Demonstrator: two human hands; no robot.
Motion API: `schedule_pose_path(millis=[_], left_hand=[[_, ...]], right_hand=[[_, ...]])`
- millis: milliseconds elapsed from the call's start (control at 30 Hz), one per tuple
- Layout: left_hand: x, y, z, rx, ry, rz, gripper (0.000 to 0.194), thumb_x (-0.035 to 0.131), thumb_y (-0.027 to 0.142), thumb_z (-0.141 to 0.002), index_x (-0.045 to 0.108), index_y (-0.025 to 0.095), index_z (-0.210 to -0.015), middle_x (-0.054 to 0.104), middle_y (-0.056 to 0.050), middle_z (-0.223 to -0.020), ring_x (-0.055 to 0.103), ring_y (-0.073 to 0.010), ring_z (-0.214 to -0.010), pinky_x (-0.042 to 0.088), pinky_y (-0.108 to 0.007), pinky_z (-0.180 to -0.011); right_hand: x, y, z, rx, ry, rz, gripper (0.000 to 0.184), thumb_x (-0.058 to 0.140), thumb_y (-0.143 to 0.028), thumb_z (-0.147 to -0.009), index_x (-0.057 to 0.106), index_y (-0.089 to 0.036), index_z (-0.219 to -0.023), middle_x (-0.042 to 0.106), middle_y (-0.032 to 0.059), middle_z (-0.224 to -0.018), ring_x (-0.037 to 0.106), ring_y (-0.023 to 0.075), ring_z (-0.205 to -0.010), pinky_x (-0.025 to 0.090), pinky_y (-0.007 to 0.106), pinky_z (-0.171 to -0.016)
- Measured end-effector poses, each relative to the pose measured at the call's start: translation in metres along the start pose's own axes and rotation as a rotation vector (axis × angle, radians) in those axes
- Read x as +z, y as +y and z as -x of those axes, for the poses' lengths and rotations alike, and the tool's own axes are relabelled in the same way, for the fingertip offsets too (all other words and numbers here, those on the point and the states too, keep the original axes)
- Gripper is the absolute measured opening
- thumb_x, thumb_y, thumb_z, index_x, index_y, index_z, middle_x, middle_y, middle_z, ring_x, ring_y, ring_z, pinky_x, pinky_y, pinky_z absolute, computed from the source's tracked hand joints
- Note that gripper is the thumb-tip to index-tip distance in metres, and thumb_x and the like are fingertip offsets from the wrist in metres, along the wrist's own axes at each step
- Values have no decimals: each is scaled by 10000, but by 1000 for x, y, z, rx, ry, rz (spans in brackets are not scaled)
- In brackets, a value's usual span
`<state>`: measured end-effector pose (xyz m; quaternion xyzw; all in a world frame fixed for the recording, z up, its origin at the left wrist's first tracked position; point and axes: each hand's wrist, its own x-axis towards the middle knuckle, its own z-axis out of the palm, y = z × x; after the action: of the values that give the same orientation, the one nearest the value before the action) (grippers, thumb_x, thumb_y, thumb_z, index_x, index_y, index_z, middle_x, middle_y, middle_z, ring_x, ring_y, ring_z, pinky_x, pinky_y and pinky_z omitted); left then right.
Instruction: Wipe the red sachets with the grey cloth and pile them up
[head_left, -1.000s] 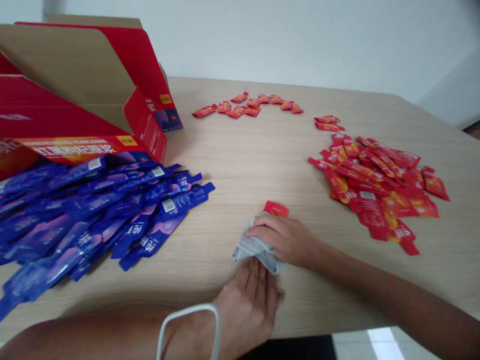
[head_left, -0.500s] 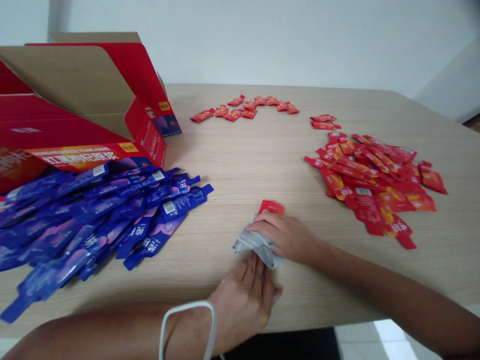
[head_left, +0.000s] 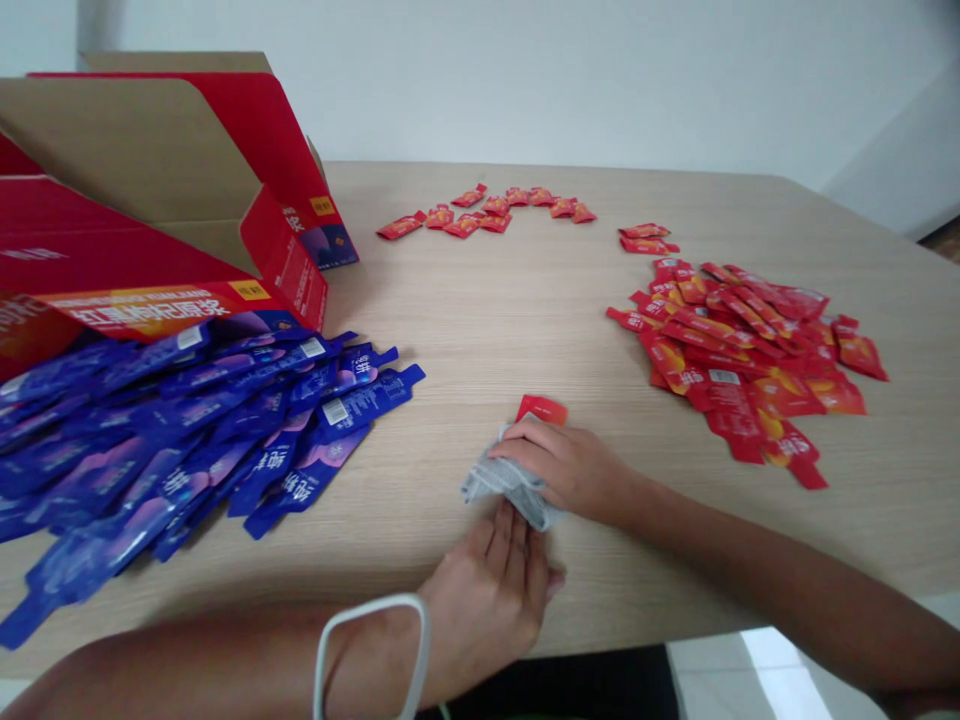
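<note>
Red packet (head_left: pixel 545 408) is found at the near middle of the table (head_left: pixel 450 330), its far end exposed, the rest covered by a grey cloth (head_left: pixel 491 478). The cloth is pressed down and gripped, bunched, under the bent fingers of the right hand (head_left: pixel 576 470). The left hand (head_left: pixel 491 590) is set at the near edge of the cloth, fingers held together; whether anything is pinched there cannot be told.

Change over the last second: the view is shifted slightly; hands, cloth and packet are kept in nearly the same arrangement. The handling is therefore judged to be at an unchanged stage.

Surface: pale wood grain. Blue packets (head_left: pixel 225 430) are heaped at left, before an open box (head_left: pixel 112 235). A red heap (head_left: pixel 739 345) is noted at right, with loose red packets (head_left: pixel 495 208) strung along the far side.

Room: a white wall (head_left: pixel 525 80) is seen behind, and floor tiles (head_left: pixel 724 665) below.
</note>
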<state>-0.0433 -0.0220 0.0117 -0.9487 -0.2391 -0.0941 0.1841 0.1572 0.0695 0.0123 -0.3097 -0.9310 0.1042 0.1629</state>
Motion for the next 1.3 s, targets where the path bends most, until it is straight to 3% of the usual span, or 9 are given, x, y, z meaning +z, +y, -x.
schedule_pose_path(millis=[233, 333, 500, 633, 767, 900, 1000, 1067, 1300], left_hand=[[1, 0, 1, -16, 20, 1, 413, 385, 270, -1065, 664, -13, -1173, 745, -228, -1102, 733, -303, -1064, 586, -393, -895], [3, 3, 1, -28, 30, -7, 409, 405, 280, -1060, 668, -16, -1164, 745, -235, -1094, 736, -314, -1054, 587, -402, -885], [2, 1, 1, 14, 9, 0, 417, 425, 299, -1057, 667, -21, -1170, 745, -235, -1097, 726, -328, -1077, 570, -434, -930], [2, 0, 0, -12, 26, 12, 422, 441, 313, -1056, 658, -24, -1187, 737, -248, -1113, 730, -323, -1066, 588, -409, -873], [2, 0, 0, -18, 25, 5, 412, 426, 298, -1059, 665, -19, -1171, 741, -240, -1106, 735, -310, -1057, 595, -401, -874], [0, 1, 0, -26, 21, -10, 410, 428, 292, -1056, 661, -23, -1174, 736, -248, -1115, 727, -323, -1075, 591, -409, -891], [-2, 1, 0, -18, 12, -4, 401, 434, 292, -1052, 672, -14, -1154, 749, -236, -1078, 736, -322, -1047, 587, -420, -899], [-2, 0, 0, -8, 1, 7, 396, 435, 294, -1052, 679, -5, -1144, 755, -226, -1065, 739, -317, -1038, 585, -422, -901], [1, 1, 1, -25, 22, 11, 404, 432, 289, -1054, 666, -18, -1176, 745, -232, -1098, 733, -314, -1062, 593, -404, -863]], right_hand=[[-23, 58, -9, 367, 145, 134, 398, 587, -152, -935, 565, -228, -1326, 609, 90, -1285, 629, 252, -1153, 582, 345, -860], [-22, 39, -5, 316, 217, 111, 452, 583, -120, -915, 557, -237, -1350, 605, 93, -1294, 607, 244, -1196, 562, 325, -927], [4, 1, -4, 11, 47, 7, 434, 533, -96, -926, 580, -247, -1331, 640, 78, -1259, 626, 208, -1151, 559, 325, -933], [-3, 36, -10, 199, 47, 36, 405, 586, -145, -928, 577, -229, -1324, 622, 84, -1282, 636, 225, -1138, 574, 356, -915], [-28, 68, -8, 359, 193, 152, 390, 574, -177, -943, 562, -223, -1331, 610, 101, -1276, 618, 269, -1174, 581, 388, -903], [-27, 33, -1, 271, 277, 110, 448, 561, -128, -924, 538, -232, -1359, 599, 107, -1291, 595, 252, -1206, 552, 360, -971], [-7, -1, 1, 53, 113, 36, 434, 528, -95, -926, 561, -235, -1335, 637, 87, -1249, 628, 215, -1135, 559, 328, -941], [4, -6, -1, -17, 14, -4, 418, 527, -103, -931, 571, -240, -1324, 645, 77, -1249, 635, 207, -1121, 567, 322, -911], [-23, 66, -10, 359, 96, 126, 401, 559, -161, -939, 562, -233, -1333, 607, 92, -1298, 625, 262, -1169, 583, 375, -875]])
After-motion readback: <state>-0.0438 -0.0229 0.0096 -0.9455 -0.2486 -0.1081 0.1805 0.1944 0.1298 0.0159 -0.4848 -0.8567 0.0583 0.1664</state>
